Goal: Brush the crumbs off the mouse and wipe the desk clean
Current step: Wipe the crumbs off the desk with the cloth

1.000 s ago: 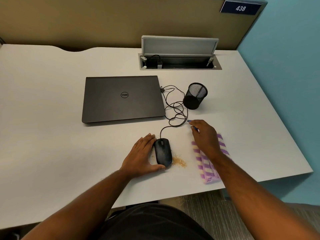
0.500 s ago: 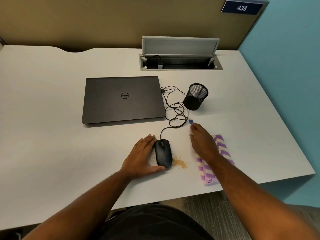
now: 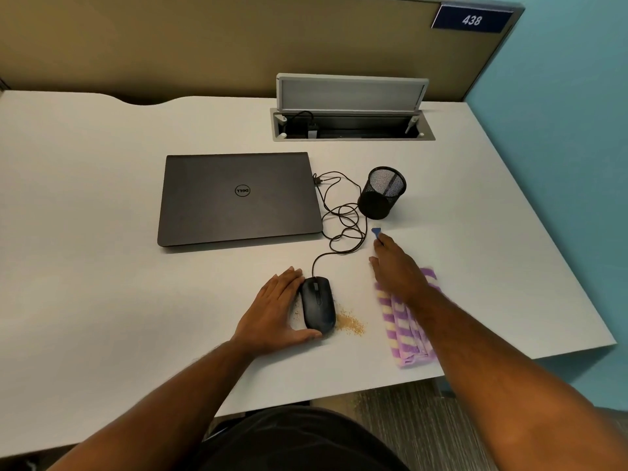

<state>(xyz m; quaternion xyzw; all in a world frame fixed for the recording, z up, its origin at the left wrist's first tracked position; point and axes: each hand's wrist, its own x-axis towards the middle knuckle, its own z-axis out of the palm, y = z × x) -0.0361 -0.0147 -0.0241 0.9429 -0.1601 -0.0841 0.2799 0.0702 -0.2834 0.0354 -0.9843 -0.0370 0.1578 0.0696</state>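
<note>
A black wired mouse [image 3: 317, 304] lies on the white desk [image 3: 102, 300] near its front edge. My left hand [image 3: 275, 312] cups the mouse's left side, thumb hooked around its near end. Tan crumbs [image 3: 350, 323] sit in a small heap just right of the mouse, with a few specks on its left. A purple and cream striped cloth [image 3: 404, 328] lies folded to the right, partly under my right forearm. My right hand [image 3: 397, 266] stretches forward, fingers extended, with its fingertips on a small blue-tipped tool [image 3: 376, 231]. Its grip on the tool is hidden.
A closed dark laptop [image 3: 238, 198] lies behind the mouse. The mouse cable [image 3: 343, 215] loops between it and a black mesh pen cup [image 3: 382, 193]. An open cable tray [image 3: 351, 125] sits at the back. The desk's right edge [image 3: 543, 239] is close.
My right hand has slid forward off the cloth toward the pen cup, and the blue-tipped tool moved with it. My left hand and the mouse have stayed put.
</note>
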